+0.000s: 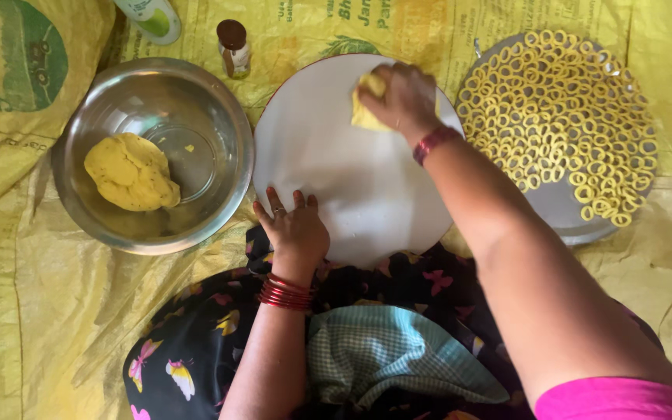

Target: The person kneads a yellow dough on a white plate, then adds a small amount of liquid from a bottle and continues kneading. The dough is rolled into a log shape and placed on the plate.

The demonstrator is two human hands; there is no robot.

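A round white board (336, 179) lies in front of me. My right hand (404, 97) presses a piece of yellow dough (367, 113) against the board's far part, fingers curled over it. My left hand (293, 225) rests flat on the board's near edge, fingers spread, holding nothing. Red bangles circle both wrists. To the left, a steel bowl (219, 117) holds a large lump of yellow dough (131, 172).
A round metal tray (561, 210) at the right is covered with several small yellow dough rings (561, 109). A small brown-capped bottle (233, 48) and a white-green bottle (152, 17) stand at the back. Yellow printed sacking (40, 311) covers the floor. My lap with dark butterfly-print cloth is near.
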